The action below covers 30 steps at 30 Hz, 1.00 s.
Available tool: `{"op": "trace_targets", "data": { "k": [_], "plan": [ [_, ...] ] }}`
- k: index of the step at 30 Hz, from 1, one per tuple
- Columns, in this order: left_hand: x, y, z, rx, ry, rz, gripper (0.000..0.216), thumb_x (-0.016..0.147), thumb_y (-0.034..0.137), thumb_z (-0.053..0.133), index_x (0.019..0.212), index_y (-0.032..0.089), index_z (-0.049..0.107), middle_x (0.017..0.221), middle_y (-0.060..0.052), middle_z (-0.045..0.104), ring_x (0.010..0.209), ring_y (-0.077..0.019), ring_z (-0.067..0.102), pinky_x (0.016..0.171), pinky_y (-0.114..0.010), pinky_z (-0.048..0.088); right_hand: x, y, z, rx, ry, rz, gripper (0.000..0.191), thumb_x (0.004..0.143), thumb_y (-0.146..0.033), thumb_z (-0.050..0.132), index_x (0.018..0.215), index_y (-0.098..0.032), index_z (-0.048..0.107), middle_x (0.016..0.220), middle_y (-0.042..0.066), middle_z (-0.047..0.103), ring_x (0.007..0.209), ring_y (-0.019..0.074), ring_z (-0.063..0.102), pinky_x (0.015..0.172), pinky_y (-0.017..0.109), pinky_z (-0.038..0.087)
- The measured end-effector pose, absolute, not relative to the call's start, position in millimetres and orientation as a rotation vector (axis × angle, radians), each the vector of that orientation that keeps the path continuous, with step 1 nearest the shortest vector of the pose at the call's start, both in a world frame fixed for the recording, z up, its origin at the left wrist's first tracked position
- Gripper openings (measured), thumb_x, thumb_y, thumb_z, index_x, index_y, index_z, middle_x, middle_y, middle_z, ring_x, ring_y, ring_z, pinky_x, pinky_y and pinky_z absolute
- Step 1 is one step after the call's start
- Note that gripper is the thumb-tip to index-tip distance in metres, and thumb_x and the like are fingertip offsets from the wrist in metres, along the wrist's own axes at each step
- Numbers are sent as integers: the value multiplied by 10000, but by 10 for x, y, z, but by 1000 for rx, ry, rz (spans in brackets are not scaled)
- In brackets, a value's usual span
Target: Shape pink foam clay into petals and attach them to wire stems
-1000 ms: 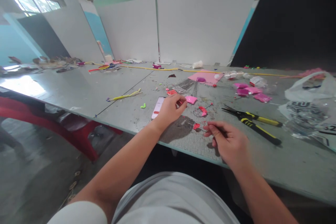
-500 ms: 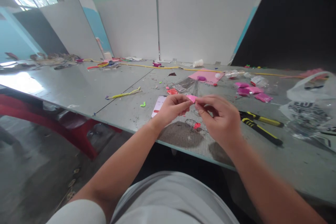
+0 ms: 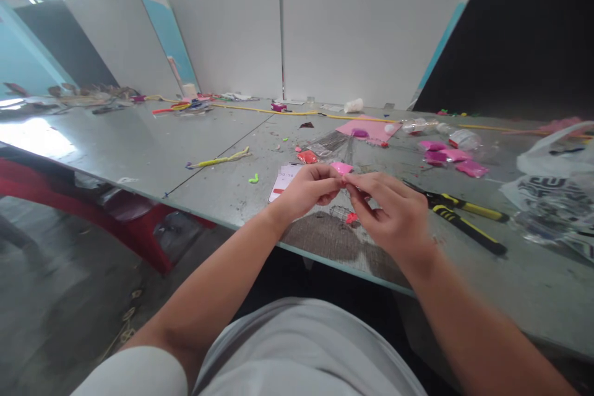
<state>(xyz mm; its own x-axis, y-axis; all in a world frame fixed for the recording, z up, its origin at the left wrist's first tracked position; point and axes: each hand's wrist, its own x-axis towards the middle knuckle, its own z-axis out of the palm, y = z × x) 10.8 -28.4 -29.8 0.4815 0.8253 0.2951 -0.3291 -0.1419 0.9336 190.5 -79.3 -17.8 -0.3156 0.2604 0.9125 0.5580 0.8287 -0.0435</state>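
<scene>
My left hand [image 3: 310,187] and my right hand [image 3: 394,207] meet at the fingertips above the table's front part. Both are closed in a pinch, thumb against forefinger, around something tiny and reddish that I cannot make out. Just beyond the fingertips shows a bright pink packet [image 3: 342,167], partly covered by my fingers. A phone [image 3: 279,185] with a lit screen lies partly behind my left hand. Below the hands, a small red piece [image 3: 351,218] rests by some thin wire mesh [image 3: 338,215].
Black-and-yellow pliers [image 3: 464,204] lie right of my right hand, near a plastic bag [image 3: 533,195]. Several pink packets [image 3: 448,154], a pink sheet [image 3: 385,130], a red packet [image 3: 307,157] and a yellow twisted strand [image 3: 223,159] are spread over the table. A red chair [image 3: 139,235] stands at left.
The view has tipped slightly downward. My fingertips have come closer together, and the pink packet now shows more clearly beyond them.
</scene>
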Motion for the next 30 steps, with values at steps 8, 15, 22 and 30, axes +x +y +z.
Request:
{"op": "trace_targets", "data": {
  "k": [8,15,22,30],
  "plan": [
    [95,-308,-269,1359,397,969,330,782,365,855,715,133,630,495,69,446,441,-31,335,463,-217,192,2000,-788,-108,-633,-1916,-96,197,916,-101,733,1046,-245,770,920,29,817,760,161,754,707,280,579],
    [70,-324,-270,1368,380,877,354,763,386,868,716,145,613,512,67,452,436,-34,333,454,-221,176,2118,-728,4,-587,-2027,31,147,899,-151,779,1008,-250,783,896,15,818,717,148,738,639,262,549],
    [61,-317,-301,1410,315,831,377,782,440,868,748,153,625,510,72,447,428,-40,340,448,-227,207,2145,-726,26,-578,-2053,143,169,890,-191,791,1023,-295,797,913,7,820,727,181,744,634,304,556],
    [21,-345,-321,1606,391,941,315,841,417,804,793,150,644,620,45,506,528,-51,394,518,-239,271,2160,-690,51,-546,-2136,135,147,901,-199,783,1012,-293,763,900,2,797,762,178,739,670,314,585]
  ]
}}
